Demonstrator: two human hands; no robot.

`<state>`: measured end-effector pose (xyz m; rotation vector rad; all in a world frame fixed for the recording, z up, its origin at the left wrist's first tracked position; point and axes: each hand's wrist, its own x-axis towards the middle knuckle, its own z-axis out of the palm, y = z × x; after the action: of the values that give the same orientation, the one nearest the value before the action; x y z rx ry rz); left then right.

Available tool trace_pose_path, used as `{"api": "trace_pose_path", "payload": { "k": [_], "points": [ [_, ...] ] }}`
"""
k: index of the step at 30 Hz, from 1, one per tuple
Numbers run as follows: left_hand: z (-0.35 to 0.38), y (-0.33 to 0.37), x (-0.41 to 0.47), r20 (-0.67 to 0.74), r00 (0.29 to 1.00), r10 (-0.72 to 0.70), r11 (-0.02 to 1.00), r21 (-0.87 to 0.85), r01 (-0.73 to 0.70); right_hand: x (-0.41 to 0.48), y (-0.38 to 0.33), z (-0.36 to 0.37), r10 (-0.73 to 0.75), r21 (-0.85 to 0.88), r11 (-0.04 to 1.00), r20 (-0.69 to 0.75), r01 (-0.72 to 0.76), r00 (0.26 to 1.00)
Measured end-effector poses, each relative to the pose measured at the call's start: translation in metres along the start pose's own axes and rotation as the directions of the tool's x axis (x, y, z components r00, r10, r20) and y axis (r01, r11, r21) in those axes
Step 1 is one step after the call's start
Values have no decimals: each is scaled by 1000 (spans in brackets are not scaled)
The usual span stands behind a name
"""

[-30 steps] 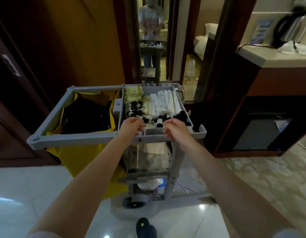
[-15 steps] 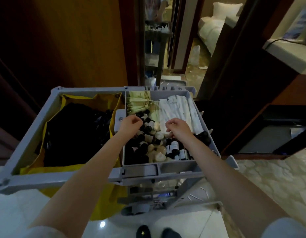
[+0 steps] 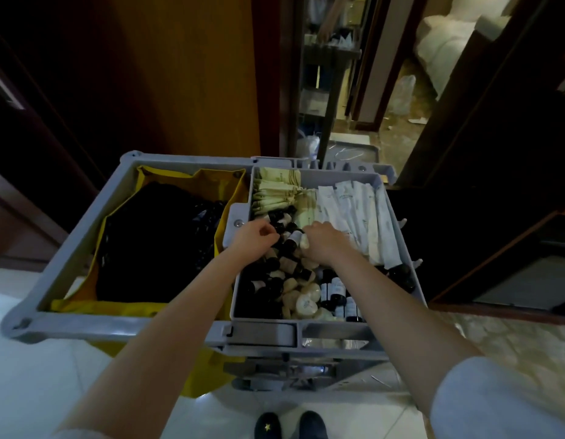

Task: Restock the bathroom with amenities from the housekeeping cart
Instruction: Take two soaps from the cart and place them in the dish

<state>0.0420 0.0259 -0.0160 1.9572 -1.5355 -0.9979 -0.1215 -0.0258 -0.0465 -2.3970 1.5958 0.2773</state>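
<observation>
Early stage: left grip [image 3: 255,236] curled, contents unclear; right grip [image 3: 323,240] grasping small dark white-labelled bottle [image 3: 293,239] inside grey plastic cart tray [image 3: 401,223]; bathroom unstocked.

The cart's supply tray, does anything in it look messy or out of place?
Somewhat. In the gray tray, the small dark bottles and pale round soaps lie jumbled together at all angles, while the white sachets sit in neat rows. Both hands are in the pile. Nothing looks spilled or broken.
</observation>
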Motion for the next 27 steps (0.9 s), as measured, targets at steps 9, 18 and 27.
{"api": "trace_pose_path", "payload": {
  "k": [9,18,27],
  "points": [
    [-1,-3,2,-42,995,-95,973,-217,84,5,16,3,-120,122,984,-73,128,990],
    [-1,4,8,-64,990,-124,906,-415,87,0,20,-3,191,842,527,-247,113,950],
    [14,40,1,71,998,0,742,-668,48,-36,14,-47,52,994,-14,-111,112,992]
  ]
}}
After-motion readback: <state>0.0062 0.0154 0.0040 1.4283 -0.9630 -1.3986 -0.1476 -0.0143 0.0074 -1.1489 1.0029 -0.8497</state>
